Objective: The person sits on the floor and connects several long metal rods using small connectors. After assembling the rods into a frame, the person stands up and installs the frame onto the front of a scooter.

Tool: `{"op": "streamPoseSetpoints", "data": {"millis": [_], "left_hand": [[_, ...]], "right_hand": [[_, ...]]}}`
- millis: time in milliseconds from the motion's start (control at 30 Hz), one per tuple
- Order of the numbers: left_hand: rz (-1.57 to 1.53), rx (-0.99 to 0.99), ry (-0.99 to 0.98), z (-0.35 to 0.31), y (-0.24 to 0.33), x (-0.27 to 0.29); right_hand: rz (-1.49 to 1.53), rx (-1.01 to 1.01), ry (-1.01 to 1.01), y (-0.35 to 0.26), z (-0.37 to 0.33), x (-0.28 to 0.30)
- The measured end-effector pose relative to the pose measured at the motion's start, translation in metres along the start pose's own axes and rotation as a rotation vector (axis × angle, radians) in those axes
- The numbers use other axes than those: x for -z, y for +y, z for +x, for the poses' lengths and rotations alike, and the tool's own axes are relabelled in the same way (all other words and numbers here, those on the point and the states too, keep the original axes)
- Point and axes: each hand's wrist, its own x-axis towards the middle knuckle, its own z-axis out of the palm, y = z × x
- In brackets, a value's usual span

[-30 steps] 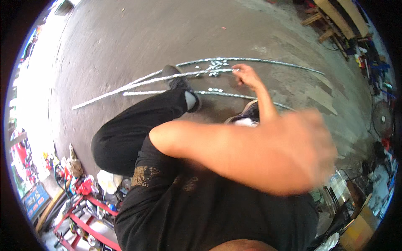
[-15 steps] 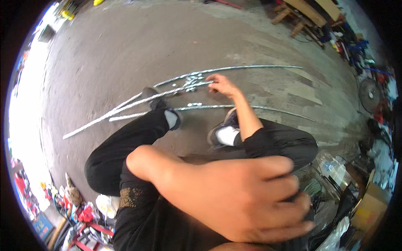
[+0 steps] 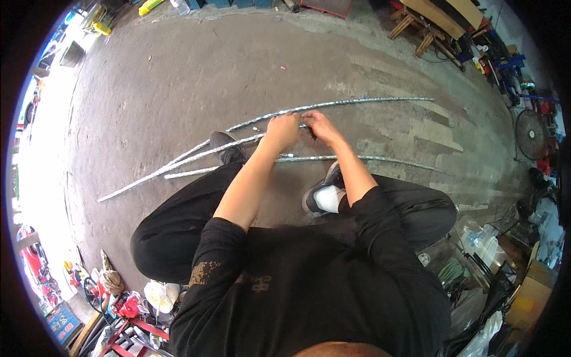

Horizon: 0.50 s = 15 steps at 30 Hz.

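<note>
My left hand [image 3: 284, 131] is over the floor ahead of me, its fingers curled in. What they hold is hidden. A silvery, twisted-looking rod [image 3: 202, 154] runs from the lower left and passes beneath this hand. Close by on the right, my right hand [image 3: 321, 126] has its fingers bent and pinched at the rod's far end. A small dark thing below those fingers is too unclear to name. Beyond both hands lies a second silvery rod [image 3: 369, 100]; a third rod [image 3: 318, 158] lies nearer, by my shoes. Small shiny pieces [image 3: 288, 155] lie near the rods.
I sit low with knees spread, my shoes [image 3: 316, 199] close to the rods. A fan [image 3: 530, 134] and clutter stand along the right. Mixed items [image 3: 128, 306] fill the lower left, a wooden stand [image 3: 416, 30] the far right.
My left hand has moved from close before my chest out to the rods, beside my right hand. My right hand has shifted slightly to the right, and most small shiny pieces are now covered.
</note>
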Motion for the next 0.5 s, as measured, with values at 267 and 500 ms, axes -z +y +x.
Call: {"op": "streamPoseSetpoints", "data": {"millis": [267, 500], "left_hand": [[-0.334, 0.055, 0.061, -0.007, -0.016, -0.021], [-0.450, 0.047, 0.121, -0.008, -0.021, -0.033]], "right_hand": [[0.011, 0.038, 0.000, 0.010, 0.000, -0.003], [0.025, -0.095, -0.005, 0.014, 0.003, -0.007]]}}
